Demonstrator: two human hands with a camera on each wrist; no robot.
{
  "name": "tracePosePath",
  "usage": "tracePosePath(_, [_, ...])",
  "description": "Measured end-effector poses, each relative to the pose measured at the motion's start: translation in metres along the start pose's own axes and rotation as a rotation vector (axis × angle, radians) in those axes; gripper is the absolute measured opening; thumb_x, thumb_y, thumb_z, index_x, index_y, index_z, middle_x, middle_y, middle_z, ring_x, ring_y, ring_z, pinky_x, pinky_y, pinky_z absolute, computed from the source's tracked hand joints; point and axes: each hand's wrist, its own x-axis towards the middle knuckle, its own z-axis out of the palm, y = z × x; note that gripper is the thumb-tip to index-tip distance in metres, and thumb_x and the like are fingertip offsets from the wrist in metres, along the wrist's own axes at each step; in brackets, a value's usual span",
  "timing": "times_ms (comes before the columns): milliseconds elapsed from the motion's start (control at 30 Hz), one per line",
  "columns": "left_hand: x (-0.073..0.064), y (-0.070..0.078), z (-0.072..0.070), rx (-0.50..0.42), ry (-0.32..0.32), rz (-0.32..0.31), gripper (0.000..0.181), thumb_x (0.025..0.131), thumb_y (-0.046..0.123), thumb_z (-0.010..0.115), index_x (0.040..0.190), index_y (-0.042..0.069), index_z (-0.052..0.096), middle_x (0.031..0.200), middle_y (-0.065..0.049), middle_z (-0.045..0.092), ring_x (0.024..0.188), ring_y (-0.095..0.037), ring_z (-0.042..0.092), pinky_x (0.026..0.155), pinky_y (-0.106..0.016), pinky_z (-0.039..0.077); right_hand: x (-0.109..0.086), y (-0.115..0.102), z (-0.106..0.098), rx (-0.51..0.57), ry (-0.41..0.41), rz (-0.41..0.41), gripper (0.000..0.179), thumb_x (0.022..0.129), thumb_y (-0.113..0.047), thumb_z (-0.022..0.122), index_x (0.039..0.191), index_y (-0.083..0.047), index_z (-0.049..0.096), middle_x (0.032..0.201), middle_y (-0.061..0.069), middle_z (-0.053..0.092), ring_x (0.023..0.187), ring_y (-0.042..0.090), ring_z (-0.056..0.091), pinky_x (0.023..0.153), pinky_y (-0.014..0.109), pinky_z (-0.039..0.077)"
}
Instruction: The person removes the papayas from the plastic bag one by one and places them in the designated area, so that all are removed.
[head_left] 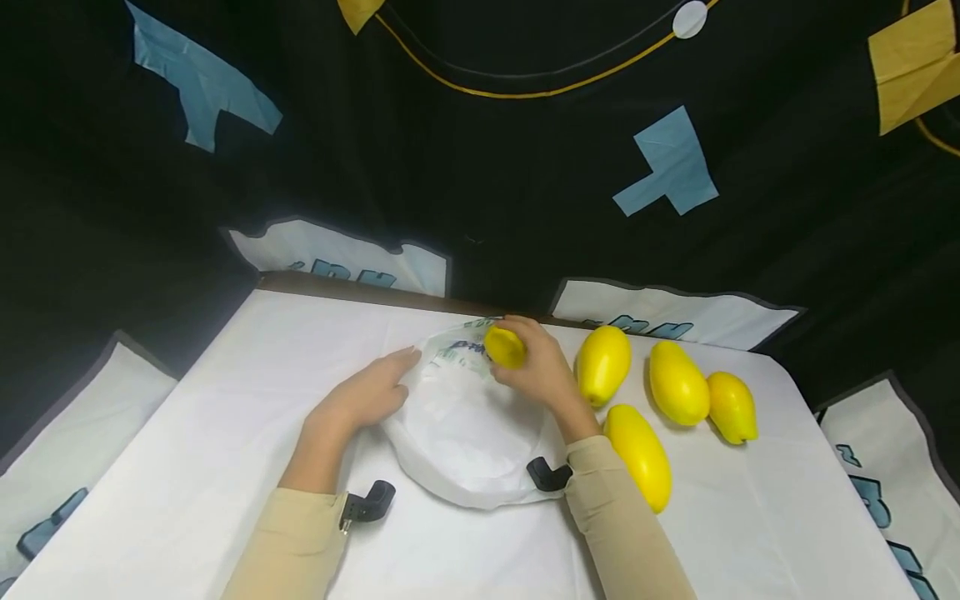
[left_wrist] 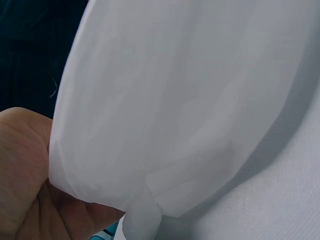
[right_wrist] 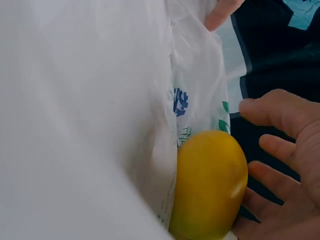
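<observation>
A white plastic bag (head_left: pixel 465 433) with blue and green print lies on the table, its mouth spread. My left hand (head_left: pixel 375 387) grips the bag's left edge; in the left wrist view, part of this hand (left_wrist: pixel 30 170) is hidden behind the plastic. At the far side of the mouth is a yellow mango (head_left: pixel 504 347), with my right hand (head_left: pixel 536 362) around its right side. Close up in the right wrist view, the mango (right_wrist: pixel 212 185) sits against the printed plastic. The right hand (right_wrist: pixel 287 165) has its fingers spread beside the fruit, the uppermost digit apart from it.
Several more yellow mangoes (head_left: pixel 637 454) lie on the white table (head_left: pixel 750 517) to the right of the bag, near my right forearm. A dark curtain (head_left: pixel 480 183) with blue tape pieces (head_left: pixel 675 167) hangs behind the table's far edge.
</observation>
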Motion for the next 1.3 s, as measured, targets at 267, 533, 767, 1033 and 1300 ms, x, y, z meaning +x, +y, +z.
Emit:
tracePosePath(267, [0.004,-0.002,0.000,0.005,-0.009,0.023,0.057,0.093,0.004,0.039,0.148,-0.004,0.034,0.155,-0.021,0.029,0.144,-0.037,0.023,0.118,-0.049,0.018,-0.001,0.002,0.004,-0.063,-0.053,0.059,0.068,0.074,-0.024,0.081,0.137,-0.022,0.056,0.146,0.001,0.045,0.130,0.026,0.044,0.109,0.048,0.037])
tracePosePath(533, [0.003,0.000,-0.001,-0.017,-0.018,0.002,0.057,0.093,0.006,0.041,0.150,-0.001,0.033,0.156,-0.018,0.029,0.144,-0.035,0.022,0.118,-0.048,0.018,-0.006,0.004,0.007,-0.068,-0.080,0.062,0.066,0.076,-0.020,0.080,0.137,-0.024,0.055,0.144,0.001,0.046,0.128,0.024,0.045,0.108,0.046,0.039])
tracePosePath(767, [0.001,0.000,-0.003,0.005,-0.014,0.013,0.057,0.093,0.004,0.040,0.149,-0.003,0.033,0.156,-0.020,0.029,0.144,-0.036,0.023,0.119,-0.048,0.017,-0.005,0.000,0.005,-0.086,-0.055,0.034,0.063,0.077,-0.021,0.080,0.135,-0.023,0.057,0.143,0.002,0.048,0.127,0.024,0.046,0.108,0.045,0.039])
tracePosePath(1033, [0.002,0.003,-0.003,-0.002,-0.010,0.019,0.056,0.093,0.004,0.040,0.149,-0.004,0.033,0.155,-0.021,0.029,0.143,-0.037,0.023,0.118,-0.049,0.017,-0.012,-0.009,-0.011,-0.135,-0.001,0.058,0.063,0.076,-0.023,0.080,0.135,-0.024,0.057,0.144,0.002,0.046,0.125,0.027,0.048,0.104,0.047,0.043])
tracePosePath(1300, [0.001,0.004,-0.002,-0.014,-0.008,0.010,0.058,0.092,0.004,0.040,0.149,-0.003,0.032,0.155,-0.021,0.028,0.143,-0.038,0.022,0.118,-0.050,0.016,-0.021,-0.016,-0.028,-0.129,0.038,0.036,0.063,0.075,-0.021,0.081,0.134,-0.024,0.058,0.146,0.002,0.045,0.127,0.028,0.048,0.102,0.047,0.046])
